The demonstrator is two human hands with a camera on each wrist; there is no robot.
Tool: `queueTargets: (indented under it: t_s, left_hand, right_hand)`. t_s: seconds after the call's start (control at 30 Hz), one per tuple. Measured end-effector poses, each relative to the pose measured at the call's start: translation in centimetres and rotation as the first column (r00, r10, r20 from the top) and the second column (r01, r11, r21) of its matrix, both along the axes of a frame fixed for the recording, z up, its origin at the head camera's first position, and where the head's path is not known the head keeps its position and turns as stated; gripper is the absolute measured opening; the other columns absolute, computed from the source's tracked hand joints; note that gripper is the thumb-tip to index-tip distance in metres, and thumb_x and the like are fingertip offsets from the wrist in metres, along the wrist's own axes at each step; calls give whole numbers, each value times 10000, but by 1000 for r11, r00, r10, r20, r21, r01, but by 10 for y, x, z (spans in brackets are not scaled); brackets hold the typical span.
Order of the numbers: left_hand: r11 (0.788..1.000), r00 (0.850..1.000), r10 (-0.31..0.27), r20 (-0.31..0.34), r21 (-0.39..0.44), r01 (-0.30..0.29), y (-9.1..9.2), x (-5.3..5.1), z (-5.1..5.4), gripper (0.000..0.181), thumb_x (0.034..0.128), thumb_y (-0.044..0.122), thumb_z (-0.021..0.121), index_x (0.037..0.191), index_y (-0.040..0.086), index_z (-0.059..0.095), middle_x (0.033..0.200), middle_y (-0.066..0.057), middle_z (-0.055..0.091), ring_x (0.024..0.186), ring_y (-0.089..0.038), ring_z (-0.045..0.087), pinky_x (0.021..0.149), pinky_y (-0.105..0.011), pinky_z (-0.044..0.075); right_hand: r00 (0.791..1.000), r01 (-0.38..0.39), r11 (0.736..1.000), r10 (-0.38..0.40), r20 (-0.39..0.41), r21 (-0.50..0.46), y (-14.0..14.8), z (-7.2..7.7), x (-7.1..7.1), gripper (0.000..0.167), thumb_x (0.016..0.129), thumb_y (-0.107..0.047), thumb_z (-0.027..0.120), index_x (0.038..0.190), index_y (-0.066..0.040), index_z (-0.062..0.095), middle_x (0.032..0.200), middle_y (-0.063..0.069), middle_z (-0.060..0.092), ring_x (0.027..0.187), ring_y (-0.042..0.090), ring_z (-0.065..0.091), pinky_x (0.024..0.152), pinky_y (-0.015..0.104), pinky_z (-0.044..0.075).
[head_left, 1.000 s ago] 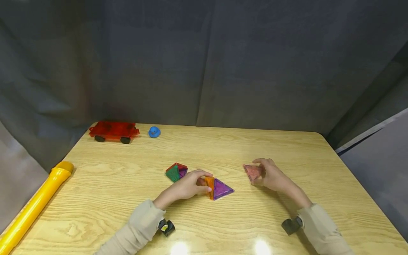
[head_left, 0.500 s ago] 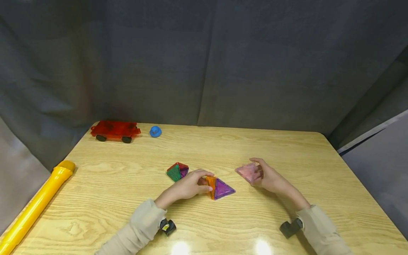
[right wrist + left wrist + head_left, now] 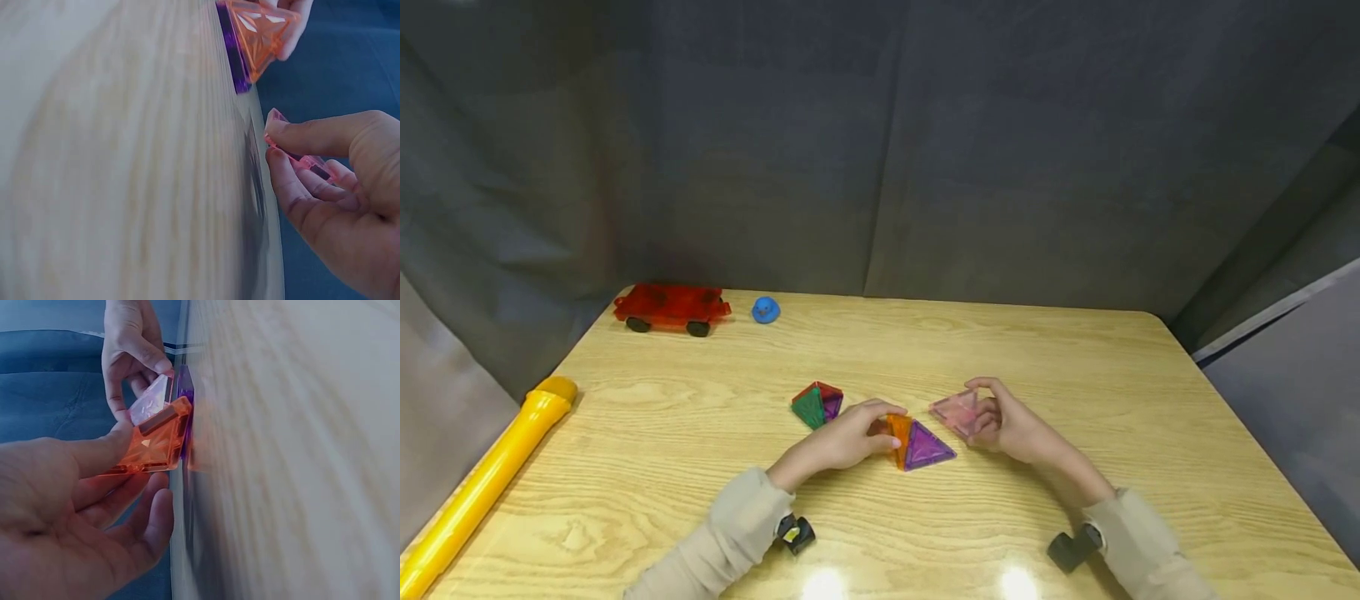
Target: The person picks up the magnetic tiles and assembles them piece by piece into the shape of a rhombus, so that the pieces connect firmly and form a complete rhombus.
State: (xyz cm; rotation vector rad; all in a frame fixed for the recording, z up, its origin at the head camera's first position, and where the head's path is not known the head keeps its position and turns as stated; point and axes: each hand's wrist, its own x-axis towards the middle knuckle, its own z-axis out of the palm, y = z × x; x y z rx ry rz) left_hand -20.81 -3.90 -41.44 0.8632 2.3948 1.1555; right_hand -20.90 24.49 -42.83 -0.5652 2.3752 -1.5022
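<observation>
My left hand (image 3: 855, 435) pinches an orange triangular magnetic tile (image 3: 899, 442) between thumb and fingers; in the left wrist view the orange tile (image 3: 153, 447) stands tilted up from the table. A purple triangular tile (image 3: 928, 448) lies flat against its right side. My right hand (image 3: 1009, 423) pinches a clear pink triangular tile (image 3: 957, 412) by its right part, held up just right of and behind the purple one. In the right wrist view, the pink tile (image 3: 300, 156) is seen nearly edge-on, apart from the purple tile (image 3: 234, 50).
Just behind my left hand sits a small joined shape of green, red and purple tiles (image 3: 817, 405). Farther back are a red wheeled car base (image 3: 672, 308) and a blue toy duck (image 3: 765, 310). A yellow tube (image 3: 482, 487) lies along the table's left edge.
My right hand has carried the pink tile leftward, closer to the orange and purple tiles, turning its face more into view. The left hand has stayed nearly still, holding the orange tile.
</observation>
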Motion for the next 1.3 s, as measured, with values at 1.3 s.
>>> queueTargets:
  t_s: [1.3]
  left_hand:
    - [1000, 1000, 7, -17, -22, -8, 13, -1, 9, 473, 948, 149, 594, 1378, 1, 467, 1359, -153, 503, 1237, -300, 492, 1013, -437, 414]
  right_hand:
    - [974, -41, 991, 68, -216, 131, -35, 10, 10, 383, 890, 112, 550, 1259, 35, 484, 1224, 220, 557, 1060, 370, 583, 822, 322, 537]
